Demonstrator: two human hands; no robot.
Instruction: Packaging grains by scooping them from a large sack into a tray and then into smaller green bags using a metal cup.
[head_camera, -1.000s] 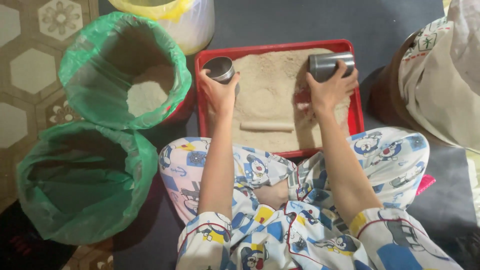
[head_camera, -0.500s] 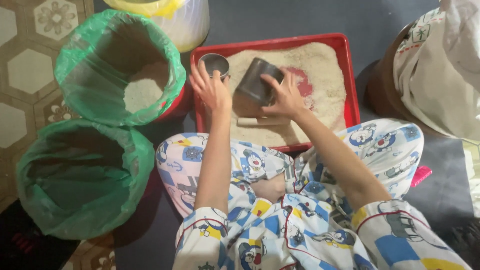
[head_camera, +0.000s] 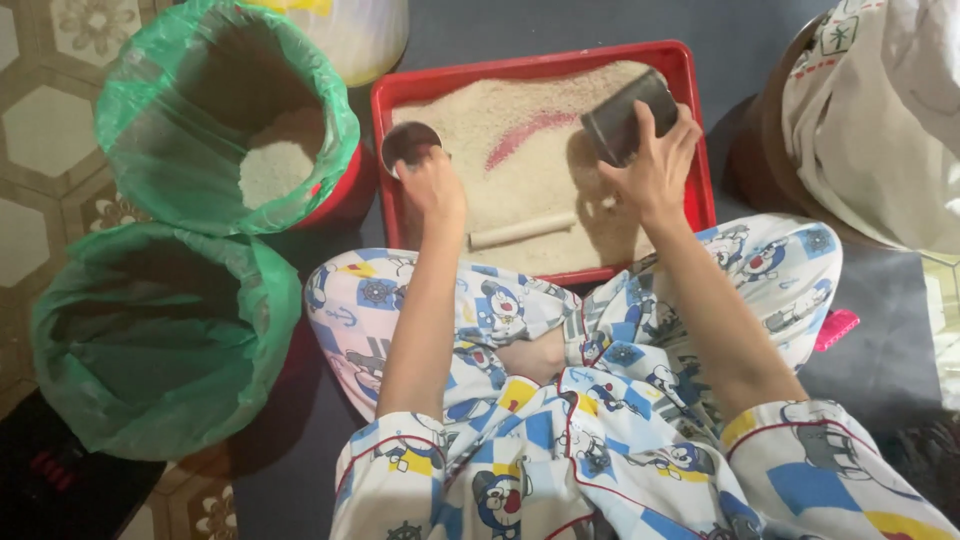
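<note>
Rice-like grain, pale and fine, fills the red tray (head_camera: 697, 150) that lies on the floor against the person's crossed legs, its surface rough and scraped thin in one streak where the red plastic shows through. Left of the left hand's grip stand two buckets lined with thin, crinkled green bags: the upper bucket (head_camera: 225, 115) holds a low heap of the same grain, the lower bucket (head_camera: 160, 335) looks empty. The right hand (head_camera: 655, 170) is wrapped around a dark metal cup (head_camera: 622, 118), a smooth cylinder tilted over the far right part of the tray. The left hand (head_camera: 435, 185) holds a smaller round metal cup (head_camera: 407, 143) by its rim at the tray's left edge, mouth up. Between the two grips, nearer the person, a pale wooden stick (head_camera: 522, 231) lies half sunk in the grain. Scooping appears to be the step in hand; a full measure would call for dipping a cup mouth into the deeper grain.
</note>
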